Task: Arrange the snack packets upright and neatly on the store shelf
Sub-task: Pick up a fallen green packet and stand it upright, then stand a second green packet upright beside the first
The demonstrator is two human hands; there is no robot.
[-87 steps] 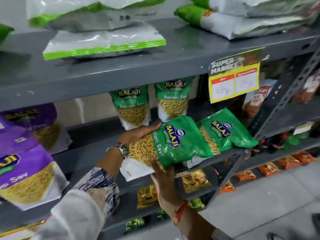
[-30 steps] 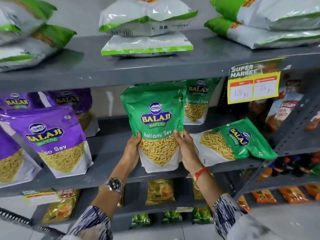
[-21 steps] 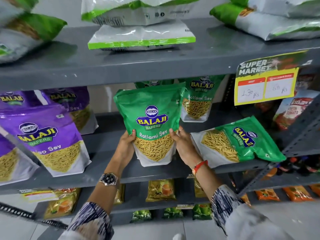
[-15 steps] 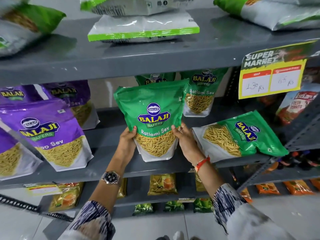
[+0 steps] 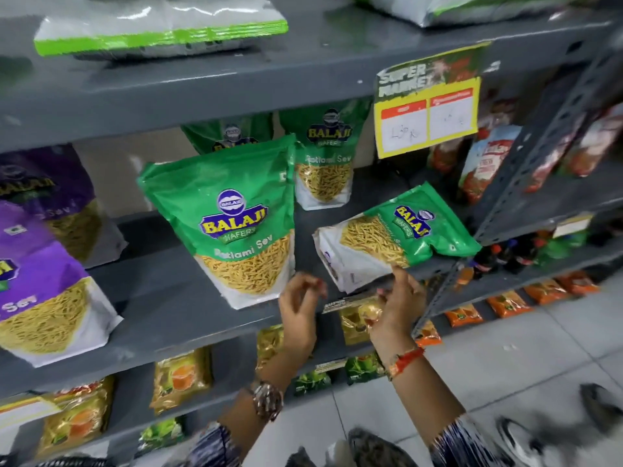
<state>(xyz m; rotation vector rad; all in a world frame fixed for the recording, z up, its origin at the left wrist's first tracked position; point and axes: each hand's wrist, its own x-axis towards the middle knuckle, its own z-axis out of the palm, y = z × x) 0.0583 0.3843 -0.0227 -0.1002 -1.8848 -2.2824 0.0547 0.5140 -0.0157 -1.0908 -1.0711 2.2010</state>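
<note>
A green Ratlami Sev packet (image 5: 232,224) stands upright on the grey middle shelf (image 5: 158,315), free of both hands. To its right a second green packet (image 5: 394,237) lies on its side at the shelf's front edge. My right hand (image 5: 399,298) touches the white bottom corner of that lying packet; a firm grip does not show. My left hand (image 5: 300,305) hovers just below the upright packet's lower right corner, fingers curled and holding nothing. Two more green packets (image 5: 323,156) stand upright behind.
Purple sev packets (image 5: 43,291) stand at the left of the same shelf. A yellow price tag (image 5: 428,116) hangs from the shelf above. A slotted steel upright (image 5: 526,176) bounds the shelf at the right. Small packets fill the lower shelves.
Both hands have let go of the upright green packet, which now stands alone. They moved right and down, the right hand reaching the lying packet. The view shifted right.
</note>
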